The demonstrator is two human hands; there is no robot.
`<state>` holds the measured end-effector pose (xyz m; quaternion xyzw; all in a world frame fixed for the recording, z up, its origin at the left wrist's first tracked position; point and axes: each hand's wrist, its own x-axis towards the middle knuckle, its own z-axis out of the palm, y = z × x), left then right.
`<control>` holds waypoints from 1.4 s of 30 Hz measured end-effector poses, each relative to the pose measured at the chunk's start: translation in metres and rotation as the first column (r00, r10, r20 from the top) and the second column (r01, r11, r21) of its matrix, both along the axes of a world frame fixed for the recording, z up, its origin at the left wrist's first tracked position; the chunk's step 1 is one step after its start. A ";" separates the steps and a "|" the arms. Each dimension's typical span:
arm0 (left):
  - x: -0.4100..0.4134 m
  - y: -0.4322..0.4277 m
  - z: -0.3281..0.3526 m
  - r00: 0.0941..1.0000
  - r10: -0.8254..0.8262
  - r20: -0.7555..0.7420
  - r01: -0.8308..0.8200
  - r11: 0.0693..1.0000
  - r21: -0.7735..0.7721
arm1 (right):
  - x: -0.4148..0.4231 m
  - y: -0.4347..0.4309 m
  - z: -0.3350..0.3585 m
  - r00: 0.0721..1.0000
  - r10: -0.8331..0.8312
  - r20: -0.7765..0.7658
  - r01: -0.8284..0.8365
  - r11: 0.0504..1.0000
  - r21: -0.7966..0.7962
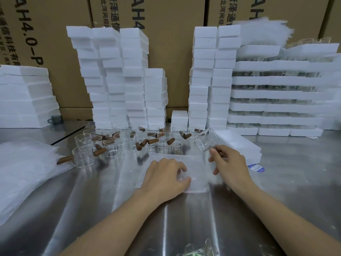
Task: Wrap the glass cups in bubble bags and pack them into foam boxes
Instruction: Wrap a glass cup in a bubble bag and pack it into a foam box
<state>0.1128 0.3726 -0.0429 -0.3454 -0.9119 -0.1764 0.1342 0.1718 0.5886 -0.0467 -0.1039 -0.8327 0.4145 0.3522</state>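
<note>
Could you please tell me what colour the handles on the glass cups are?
Dark brown, wood-like handles, clearest in the head view.

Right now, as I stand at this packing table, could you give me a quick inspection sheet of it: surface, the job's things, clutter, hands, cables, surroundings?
Surface: shiny metal table.
Job's things: bubble bag flat between the hands; glass cup lifted and tilted; more cups standing loose behind; spare bags piled at left; foam box beside the right hand.
Clutter: blue label; crumpled wrapper at the near edge; grey mug far left.
Hands: left hand pinches the bubble bag; right hand holds the glass cup by its handle.
Cables: nothing seen.
Surroundings: foam box stacks; foam trays of glassware; cardboard cartons behind.
</note>
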 end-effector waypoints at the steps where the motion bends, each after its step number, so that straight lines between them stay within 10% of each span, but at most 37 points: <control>1: 0.001 0.000 0.002 1.000 0.007 -0.011 -0.007 1.000 -0.007 | 0.000 0.000 0.000 1.000 0.003 0.003 -0.003 1.000 0.000; 17: -0.015 -0.006 -0.006 0.989 0.035 0.140 -0.075 0.954 0.289 | 0.006 -0.011 0.006 0.989 0.146 0.011 -0.145 0.989 -0.021; 28: -0.026 -0.007 0.003 0.940 -0.120 0.318 -0.203 0.554 0.808 | 0.012 -0.023 0.006 0.930 0.348 0.117 -0.356 0.933 0.052; 31: -0.023 -0.009 0.005 0.960 -0.150 0.235 -0.130 0.505 0.853 | 0.012 -0.024 0.005 0.934 0.324 0.153 -0.337 0.939 0.071; 42: 0.006 0.004 -0.005 0.896 -0.294 -0.333 0.428 0.774 0.467 | 0.010 -0.028 0.006 0.948 0.243 0.206 -0.259 0.964 0.056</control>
